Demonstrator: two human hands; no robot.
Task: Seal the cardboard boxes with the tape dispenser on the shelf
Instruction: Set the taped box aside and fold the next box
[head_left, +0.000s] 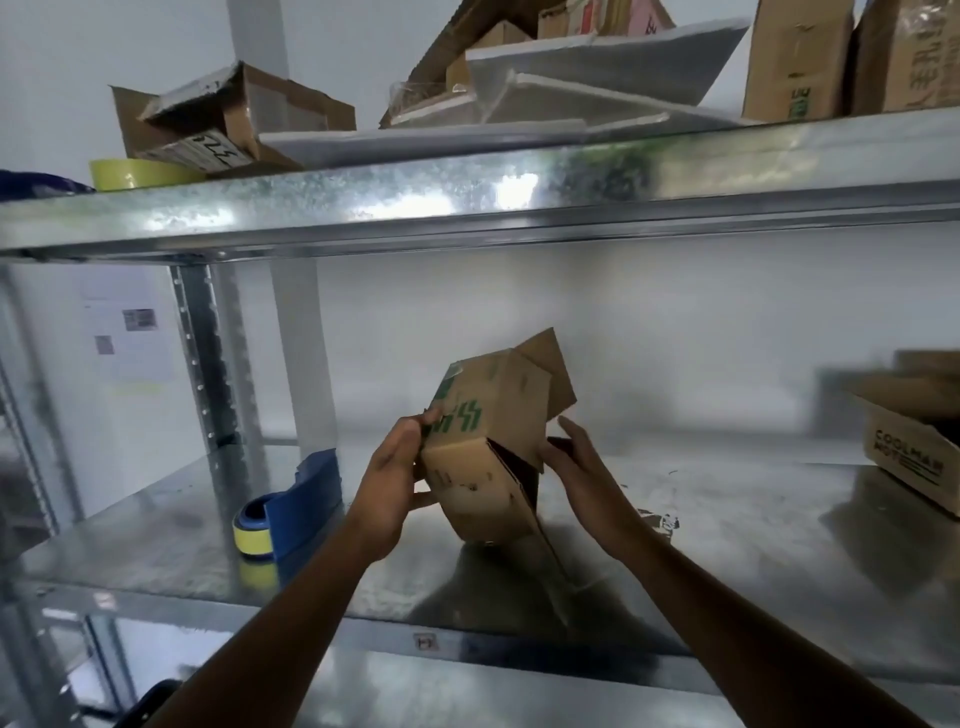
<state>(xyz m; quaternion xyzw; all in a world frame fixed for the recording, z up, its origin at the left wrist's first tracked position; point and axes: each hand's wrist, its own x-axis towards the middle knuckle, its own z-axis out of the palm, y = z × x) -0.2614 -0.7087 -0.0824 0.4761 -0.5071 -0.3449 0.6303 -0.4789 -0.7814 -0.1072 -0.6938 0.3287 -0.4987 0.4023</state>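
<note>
Head view puts us mid-way through readying one box for tape: it is tilted, lifted off the shelf, with its flaps standing loose on the far and right sides and nothing sealed yet. Our left hand grips the box's left side, fingers curled over the edge and thumb below. Our right hand lies with fingers nearly straight against the open flaps on the box's right, clasping nothing that we can make out. We judge the next move calls for folding those flaps flat, setting the box down, then reaching for the dispenser, which lies on the shelf well left of the box with its yellow roll showing. As for writing, the box carries a green striped mark we cannot read. A second box far to the right of it reads "COOLMAN", with a shorter line beneath too blurred to tell.
</note>
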